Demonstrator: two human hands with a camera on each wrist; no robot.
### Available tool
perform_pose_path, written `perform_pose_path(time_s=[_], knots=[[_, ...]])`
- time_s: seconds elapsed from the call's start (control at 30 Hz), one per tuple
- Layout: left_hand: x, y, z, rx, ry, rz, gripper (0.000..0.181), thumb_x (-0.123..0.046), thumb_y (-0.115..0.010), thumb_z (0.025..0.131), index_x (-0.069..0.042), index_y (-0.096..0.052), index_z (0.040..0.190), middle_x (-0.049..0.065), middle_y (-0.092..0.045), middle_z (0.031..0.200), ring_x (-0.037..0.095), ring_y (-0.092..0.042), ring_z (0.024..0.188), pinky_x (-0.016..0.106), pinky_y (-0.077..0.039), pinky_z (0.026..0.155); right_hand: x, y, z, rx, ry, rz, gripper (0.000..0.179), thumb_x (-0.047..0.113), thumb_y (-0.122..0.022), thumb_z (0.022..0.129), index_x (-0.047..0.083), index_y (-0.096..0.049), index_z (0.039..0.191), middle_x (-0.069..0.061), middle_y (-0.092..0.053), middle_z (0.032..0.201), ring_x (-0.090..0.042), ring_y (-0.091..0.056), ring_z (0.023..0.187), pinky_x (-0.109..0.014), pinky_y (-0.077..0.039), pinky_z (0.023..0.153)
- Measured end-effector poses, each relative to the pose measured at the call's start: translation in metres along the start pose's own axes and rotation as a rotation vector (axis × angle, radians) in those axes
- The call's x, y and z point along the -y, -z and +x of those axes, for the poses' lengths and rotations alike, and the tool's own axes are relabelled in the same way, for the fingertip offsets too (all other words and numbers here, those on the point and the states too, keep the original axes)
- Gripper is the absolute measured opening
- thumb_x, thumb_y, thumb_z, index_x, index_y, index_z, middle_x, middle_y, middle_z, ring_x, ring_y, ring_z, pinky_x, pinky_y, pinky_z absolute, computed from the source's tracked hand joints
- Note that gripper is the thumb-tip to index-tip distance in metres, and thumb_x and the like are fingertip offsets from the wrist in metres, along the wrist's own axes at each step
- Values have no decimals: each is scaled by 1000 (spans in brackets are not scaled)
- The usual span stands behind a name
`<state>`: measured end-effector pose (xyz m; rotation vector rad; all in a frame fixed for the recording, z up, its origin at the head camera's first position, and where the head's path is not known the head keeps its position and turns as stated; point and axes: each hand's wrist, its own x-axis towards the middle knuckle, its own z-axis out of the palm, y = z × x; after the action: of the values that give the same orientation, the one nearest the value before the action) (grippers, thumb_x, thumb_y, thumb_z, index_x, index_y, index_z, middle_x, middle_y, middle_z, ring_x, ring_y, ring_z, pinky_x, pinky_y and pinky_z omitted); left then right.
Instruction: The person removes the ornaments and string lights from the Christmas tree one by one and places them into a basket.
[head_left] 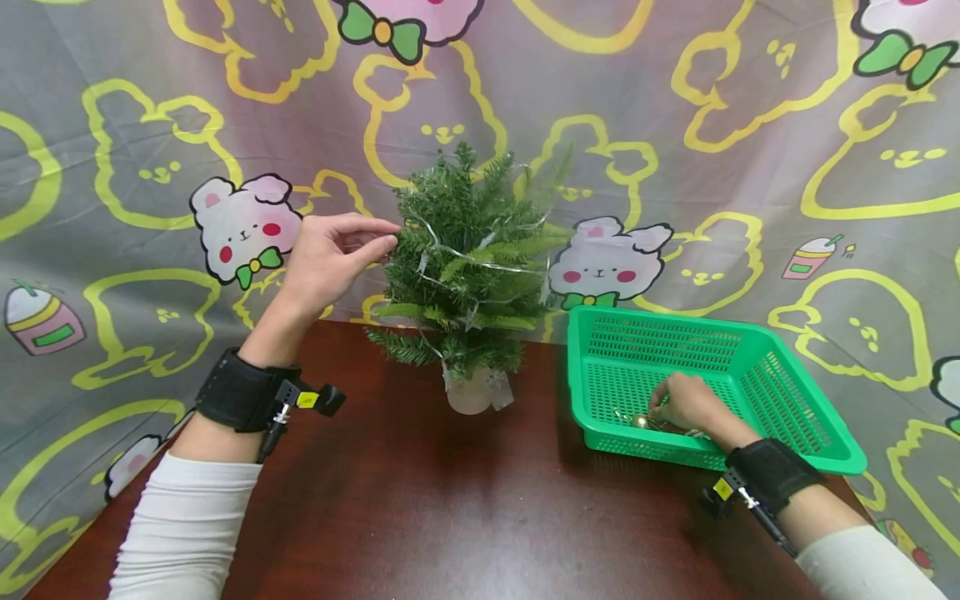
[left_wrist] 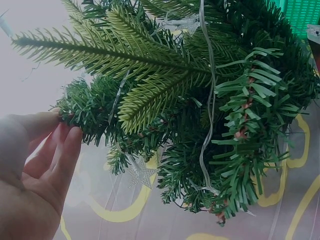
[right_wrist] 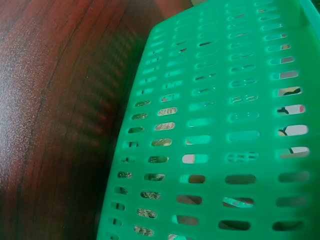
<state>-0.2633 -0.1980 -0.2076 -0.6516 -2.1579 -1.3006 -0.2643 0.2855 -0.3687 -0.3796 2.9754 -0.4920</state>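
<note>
A small artificial Christmas tree [head_left: 468,275] in a pale pot [head_left: 471,392] stands upright on the table, wound with a clear string of lights [left_wrist: 209,115] that carries star shapes [left_wrist: 142,172]. At its left side my left hand [head_left: 330,254] pinches the tip of a green branch [left_wrist: 95,105] between thumb and fingers. My right hand [head_left: 690,404] reaches down into the green basket [head_left: 750,333], fingers bent over a few small ornaments, among them a shiny gold ball [head_left: 640,422]. Its fingertips are hidden; the basket wall [right_wrist: 215,115] fills much of the right wrist view.
The dark brown wooden table [head_left: 450,508] runs under tree and basket. Close behind them hangs a grey cloth [head_left: 300,125] printed with cartoon rabbits and yellow outlines. Each wrist wears a black strap [head_left: 243,387] with a small camera.
</note>
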Motion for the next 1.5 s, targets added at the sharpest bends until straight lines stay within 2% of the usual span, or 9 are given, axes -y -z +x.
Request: perform_pose_path(time_s=[0.2,0.37,0.5,0.7,0.93,1.2,1.33,1.5], knots=[[0,-1,-1,0,-1,0,20,-14,-72,91,-4,-77,107,-12,-75,88,1,-71,71,17,-56,62,0,5,-5,3,13,18,9,8,-68,88,5,-75,84,-3,-68,71,-15,-57,58,-29,-46,56],[0,-1,-1,-5,-5,7,20,-15,-72,91,-5,-77,107,-12,-75,87,5,-72,72,17,-55,62,8,15,-10,8,57,59,13,8,-65,91,1,-76,91,-9,-73,75,-17,-63,61,-32,-51,57],[1,0,0,-7,1,-5,20,-14,-71,91,-3,-76,108,-12,-75,88,7,-72,73,19,-57,66,22,27,-14,6,79,133,14,10,-65,94,1,-75,97,-13,-76,83,-19,-69,65,-33,-56,58],[2,0,0,-7,24,-24,21,-13,-71,92,0,-75,108,-12,-75,89,2,-71,73,17,-58,69,58,53,-23,-67,151,136,10,15,-68,93,10,-76,96,0,-75,81,-10,-66,65,-28,-55,59],[3,0,1,-7,20,-26,21,-13,-71,92,0,-75,107,-13,-75,88,4,-72,73,17,-58,69,111,89,-39,-248,336,130,5,19,-72,91,19,-77,94,6,-74,79,-5,-66,65,-23,-54,60],[4,-1,2,-8,19,-18,21,-13,-71,92,0,-75,108,-9,-76,88,5,-72,74,17,-58,68,165,131,-53,-515,632,98,12,12,-77,86,19,-78,96,5,-76,82,2,-66,66,-14,-53,59],[3,0,2,-13,25,-26,22,-13,-70,92,1,-75,109,-7,-77,90,1,-71,75,15,-57,69,191,151,-50,-593,740,93,15,9,-78,84,17,-79,97,4,-77,85,2,-67,70,-7,-51,64],[3,0,2,-12,33,-39,23,-13,-69,93,2,-74,109,-4,-78,92,-2,-71,77,16,-58,71,219,165,-40,-624,851,35,14,8,-77,85,14,-79,98,2,-77,90,-3,-69,77,-11,-53,67]])
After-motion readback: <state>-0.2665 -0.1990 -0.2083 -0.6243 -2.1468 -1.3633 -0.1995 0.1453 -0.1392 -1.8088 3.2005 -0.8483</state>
